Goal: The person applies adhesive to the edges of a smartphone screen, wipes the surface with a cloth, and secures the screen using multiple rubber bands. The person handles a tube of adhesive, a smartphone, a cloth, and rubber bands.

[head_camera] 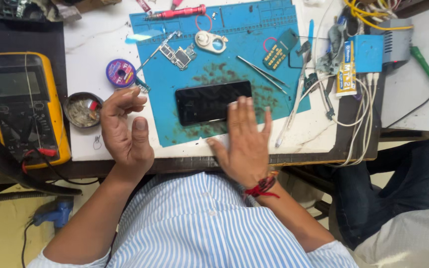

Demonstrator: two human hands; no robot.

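Right hand (244, 144) lies flat with the fingers stretched and close together, palm down, and its fingertips (239, 103) touch the lower right corner of the black smartphone (213, 101); it holds nothing. Left hand (125, 131) is raised just left of the phone, palm turned inward, fingers loosely curled and open, also holding nothing and not touching the phone. The phone lies screen up, dark, in the middle of the blue work mat (224, 64), which is stained with brown spots around it. On the mat behind the phone there is a small circuit board (177, 55), a white metal piece (211, 41), a teal card with gold contacts (279, 48) and thin tweezers (263, 72). A red screwdriver (179, 12) lies at the far edge of the mat. Left of the mat stand a purple spool of solder wire (120, 72) and a small round tin (82, 110), and further left a yellow multimeter (23, 106). On the right side several white cables (358, 124) hang over the table edge.
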